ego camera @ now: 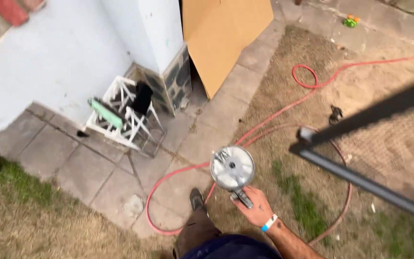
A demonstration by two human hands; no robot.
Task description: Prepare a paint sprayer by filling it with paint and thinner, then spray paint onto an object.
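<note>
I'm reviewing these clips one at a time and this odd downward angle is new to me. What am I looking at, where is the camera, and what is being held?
The camera sits on a person's head and looks down, so you see their own leg and shoe on the paving. Only one hand shows, apparently the right, wearing a pale wristband. It grips a tool with a round shiny metal disc; what kind of tool is unclear. A red hose loops over paving and dry grass. Dark metal bars cross at right. By the white wall lies a tipped white rack, and a brown board leans there.
</note>
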